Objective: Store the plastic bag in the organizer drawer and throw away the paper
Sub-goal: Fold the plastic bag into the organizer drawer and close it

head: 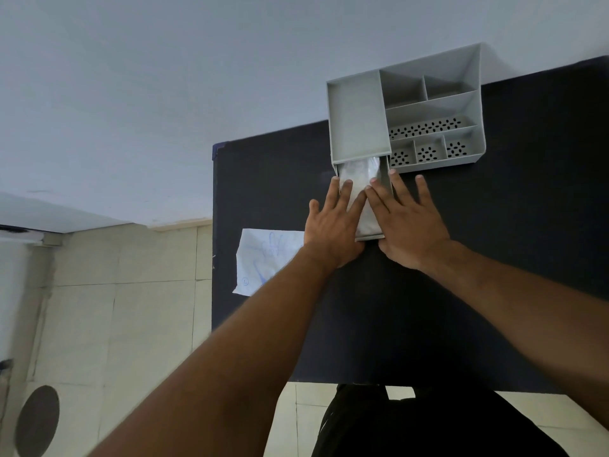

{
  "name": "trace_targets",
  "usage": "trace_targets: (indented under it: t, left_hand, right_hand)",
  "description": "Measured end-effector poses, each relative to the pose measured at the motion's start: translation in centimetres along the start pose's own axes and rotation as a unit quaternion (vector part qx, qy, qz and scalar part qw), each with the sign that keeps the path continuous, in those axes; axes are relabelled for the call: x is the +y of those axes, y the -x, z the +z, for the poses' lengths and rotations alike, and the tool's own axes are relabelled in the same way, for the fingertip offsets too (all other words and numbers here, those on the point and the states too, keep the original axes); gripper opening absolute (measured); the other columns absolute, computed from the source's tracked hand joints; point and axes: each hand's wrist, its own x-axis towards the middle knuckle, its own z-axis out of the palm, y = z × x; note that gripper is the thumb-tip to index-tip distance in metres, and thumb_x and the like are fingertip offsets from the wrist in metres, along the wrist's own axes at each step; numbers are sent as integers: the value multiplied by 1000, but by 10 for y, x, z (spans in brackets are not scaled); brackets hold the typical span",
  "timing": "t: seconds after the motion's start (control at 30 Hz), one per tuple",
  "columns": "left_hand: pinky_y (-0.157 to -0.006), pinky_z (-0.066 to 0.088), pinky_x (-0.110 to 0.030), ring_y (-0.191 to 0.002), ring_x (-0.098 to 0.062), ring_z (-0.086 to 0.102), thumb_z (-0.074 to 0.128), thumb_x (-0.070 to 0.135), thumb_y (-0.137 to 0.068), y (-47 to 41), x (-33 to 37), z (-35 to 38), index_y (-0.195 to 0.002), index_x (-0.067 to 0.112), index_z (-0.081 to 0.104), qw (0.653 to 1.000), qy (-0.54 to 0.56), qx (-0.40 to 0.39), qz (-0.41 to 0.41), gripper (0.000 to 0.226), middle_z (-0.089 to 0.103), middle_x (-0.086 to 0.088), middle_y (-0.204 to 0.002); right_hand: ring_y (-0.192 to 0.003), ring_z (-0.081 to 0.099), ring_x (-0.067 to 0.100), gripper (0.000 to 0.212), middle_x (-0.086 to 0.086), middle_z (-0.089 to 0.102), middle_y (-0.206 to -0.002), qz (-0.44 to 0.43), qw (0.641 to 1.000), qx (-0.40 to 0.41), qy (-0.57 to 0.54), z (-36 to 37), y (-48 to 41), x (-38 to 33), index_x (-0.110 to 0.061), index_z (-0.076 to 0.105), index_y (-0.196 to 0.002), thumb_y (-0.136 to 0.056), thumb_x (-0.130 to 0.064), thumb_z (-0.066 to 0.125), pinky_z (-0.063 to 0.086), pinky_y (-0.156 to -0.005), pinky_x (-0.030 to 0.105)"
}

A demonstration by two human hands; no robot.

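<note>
A grey plastic organizer (pixel 359 120) stands at the far edge of the dark table, against the wall. Its drawer (pixel 370 238) is pulled out toward me, and a crumpled clear plastic bag (pixel 357 174) lies inside it. My left hand (pixel 333 222) and my right hand (pixel 407 219) lie flat on the bag and drawer, fingers spread and pointing at the organizer, and they hide most of the drawer. A white sheet of paper (pixel 263 258) with blue scribbles lies on the table left of my left wrist, partly under my forearm.
The dark table (pixel 494 258) ends at a left edge close to the paper and at a near edge by my body. Beige floor tiles (pixel 131 291) lie to the left. A round dark opening in a white object (pixel 38 420) shows at the bottom left.
</note>
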Motion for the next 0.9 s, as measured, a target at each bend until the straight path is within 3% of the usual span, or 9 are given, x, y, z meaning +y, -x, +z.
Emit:
trace_targets:
  t: [0.17,0.37,0.67,0.9]
  left_hand:
    - [-114,19,-61,-152,-34,-15,63,68,-78,-7,-1,-2,-159,19,1,1000,-13,-9,-10,114,-10,-12,-167]
    - [-113,20,-61,-151,-36,-17,63,77,-72,-11,-2,-1,-159,19,1,999,-34,-8,-21,121,-18,-16,-165]
    - [-112,22,-63,-150,-39,-19,58,81,-72,-20,3,-4,-159,17,-2,997,-71,-25,-25,124,-17,-19,-164]
    - [-111,27,-58,-152,-35,-12,48,77,-83,-9,5,5,-158,7,4,998,-45,10,-35,111,-10,-18,-165]
  right_hand:
    - [-153,-14,39,123,11,-6,-169,-30,995,-52,77,-8,-21,12,-13,-3,-159,-75,-70,66,-7,-117,64]
    - [-153,-10,40,135,19,3,-168,-20,983,-96,152,-16,-32,12,-5,3,-158,-66,-86,60,-6,-119,63]
    - [-153,-6,42,130,26,2,-166,-25,978,-112,174,-19,-35,3,1,2,-157,-73,-86,51,-10,-119,58]
    - [-154,2,38,117,23,12,-166,-42,989,-59,131,-13,-22,7,-1,14,-157,-78,-77,55,1,-123,57]
